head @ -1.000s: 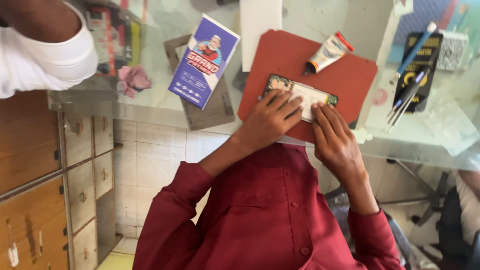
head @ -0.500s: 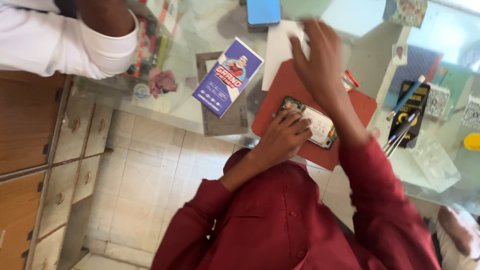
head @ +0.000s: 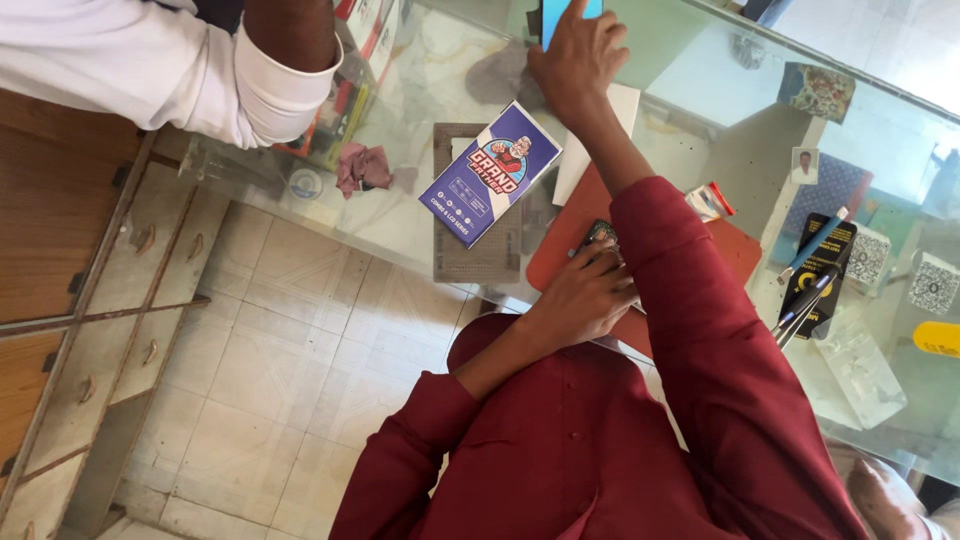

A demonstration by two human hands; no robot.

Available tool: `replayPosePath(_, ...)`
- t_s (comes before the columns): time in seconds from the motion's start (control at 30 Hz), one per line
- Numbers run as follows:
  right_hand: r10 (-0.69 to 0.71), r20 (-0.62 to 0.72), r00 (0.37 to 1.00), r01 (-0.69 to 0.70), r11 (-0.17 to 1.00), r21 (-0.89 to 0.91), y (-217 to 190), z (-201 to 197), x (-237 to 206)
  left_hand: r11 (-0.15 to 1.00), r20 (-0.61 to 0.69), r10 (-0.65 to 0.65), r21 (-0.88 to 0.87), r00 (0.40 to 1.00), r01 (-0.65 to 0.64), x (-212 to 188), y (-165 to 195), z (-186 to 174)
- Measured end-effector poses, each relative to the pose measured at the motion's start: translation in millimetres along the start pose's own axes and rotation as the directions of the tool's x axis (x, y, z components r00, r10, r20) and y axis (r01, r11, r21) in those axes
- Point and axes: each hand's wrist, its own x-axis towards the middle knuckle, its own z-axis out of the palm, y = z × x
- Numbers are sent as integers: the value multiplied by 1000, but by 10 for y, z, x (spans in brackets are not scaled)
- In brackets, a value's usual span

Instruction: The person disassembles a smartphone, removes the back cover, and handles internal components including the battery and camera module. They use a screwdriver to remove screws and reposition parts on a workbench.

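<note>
At frame centre the left hand [head: 585, 295] presses flat, fingers apart, on a phone [head: 600, 237] lying on the red mat [head: 570, 245]. At the top, the right hand [head: 580, 55] closes its grip on a blue phone [head: 560, 12] above the glass desk [head: 680, 90].

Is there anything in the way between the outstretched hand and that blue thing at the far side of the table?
Nothing visible. The right hand already lies on the blue thing. The purple box sits off to the side of the arm, not between them.
</note>
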Motion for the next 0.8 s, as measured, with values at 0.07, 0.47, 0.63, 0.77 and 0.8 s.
replayPosePath(0.07, 16, 33, 999, -18, 999, 48, 24, -7, -14, 1000, 12, -4, -3, 1000, 4, 4, -3, -13)
replayPosePath(0.47, -81, 137, 987, 61, 988, 143, 455, -69, -401, 999, 11, 30, -43, 999, -30, 3, -33, 2)
replayPosePath(0.63, -192, 93, 977, 166, 959, 230, 775, -35, -553, 999, -15, 27, -24, 1000, -27, -26, -41, 56)
replayPosePath(0.77, -303, 116, 946, 263, 925, 273, 1120, -41, -788, 1000, 2, 21, -17, 1000, -21, -72, -47, 84)
replayPosePath(0.8, -334, 128, 934, 291, 917, 274, 1208, -45, -853, 1000, -5, 22, -10, 1000, -22, -80, -48, 96)
